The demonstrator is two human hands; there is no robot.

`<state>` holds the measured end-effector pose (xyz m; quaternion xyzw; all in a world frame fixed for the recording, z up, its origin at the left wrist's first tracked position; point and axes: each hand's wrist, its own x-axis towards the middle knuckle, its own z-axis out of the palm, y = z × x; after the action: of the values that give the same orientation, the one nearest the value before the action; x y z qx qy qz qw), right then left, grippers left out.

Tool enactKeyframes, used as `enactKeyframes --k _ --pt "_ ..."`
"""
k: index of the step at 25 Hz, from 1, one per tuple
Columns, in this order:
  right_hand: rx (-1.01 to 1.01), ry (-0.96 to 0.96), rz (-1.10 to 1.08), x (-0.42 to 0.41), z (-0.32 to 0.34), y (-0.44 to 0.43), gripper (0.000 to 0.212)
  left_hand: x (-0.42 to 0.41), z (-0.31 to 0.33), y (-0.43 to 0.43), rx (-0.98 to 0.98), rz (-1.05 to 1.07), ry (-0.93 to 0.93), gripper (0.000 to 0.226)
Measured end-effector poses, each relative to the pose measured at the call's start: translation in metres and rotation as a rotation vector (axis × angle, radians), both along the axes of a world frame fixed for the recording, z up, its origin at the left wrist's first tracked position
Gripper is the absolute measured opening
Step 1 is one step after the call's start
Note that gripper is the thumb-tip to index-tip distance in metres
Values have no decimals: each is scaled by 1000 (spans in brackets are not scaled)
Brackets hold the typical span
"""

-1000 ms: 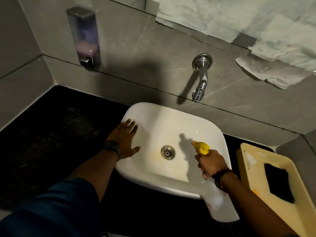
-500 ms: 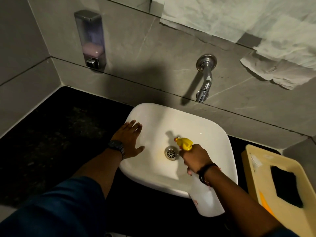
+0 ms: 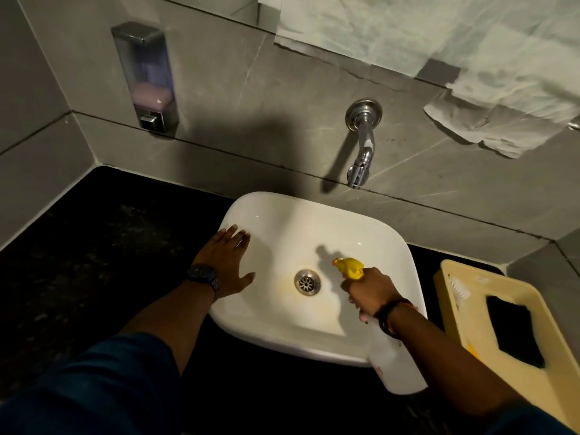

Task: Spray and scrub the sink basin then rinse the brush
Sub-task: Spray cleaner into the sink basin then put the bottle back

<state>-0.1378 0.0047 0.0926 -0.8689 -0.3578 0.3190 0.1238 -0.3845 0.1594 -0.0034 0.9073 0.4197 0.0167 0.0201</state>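
Overhead, right hand (image 3: 370, 288) tilts spray bottle (image 3: 394, 362) over basin (image 3: 314, 233).

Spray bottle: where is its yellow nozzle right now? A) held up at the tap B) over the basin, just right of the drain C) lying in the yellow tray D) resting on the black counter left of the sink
B: the right hand holds the spray bottle with its yellow nozzle over the white basin, just right of the drain.

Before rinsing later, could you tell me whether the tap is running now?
Off: no water falls from the tap into the sink.
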Motion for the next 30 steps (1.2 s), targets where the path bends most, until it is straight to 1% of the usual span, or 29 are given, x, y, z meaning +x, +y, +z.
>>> enactKeyframes --k 2,5,8,10,11,12,14,17,18,20,22,24,26,30 --pt "2 -4 33 -2 1 5 24 0 0 0 -3 -2 19 88" --pt "96 0 5 -6 9 12 23 1 0 2 -6 2 42 87" --pt "298 16 -100 -1 26 12 19 0 -4 2 -2 -12 81 84" --pt "480 -42 -168 15 39 4 17 3 -4 4 -6 -31 107 80" --pt "583 -79 -220 26 44 -4 19 9 -1 3 -44 -36 97 77" --pt "693 -116 -287 42 49 -15 20 25 3 2 -104 -41 52 76" --pt "911 -170 -440 75 54 -41 20 72 16 -8 -213 -79 -112 73" --pt "1099 -176 -647 137 52 -92 15 177 35 -53 -280 -256 -357 65" --pt "1131 -189 -679 161 48 -108 19 212 37 -72 -278 -332 -415 63" --pt "1155 -220 -727 210 32 -140 33 273 36 -102 -293 -457 -457 64" --pt "1119 -235 -818 247 9 -164 36 315 28 -116 -345 -479 -419 71" --pt "1086 -259 -910 281 -18 -186 34 350 13 -127 -404 -433 -336 78" --pt "1077 -273 -987 307 -43 -203 36 372 -3 -135 -365 -399 -294 80" --pt "1093 -307 -1128 331 -83 -233 39 384 -16 -140 -166 -362 -290 74"
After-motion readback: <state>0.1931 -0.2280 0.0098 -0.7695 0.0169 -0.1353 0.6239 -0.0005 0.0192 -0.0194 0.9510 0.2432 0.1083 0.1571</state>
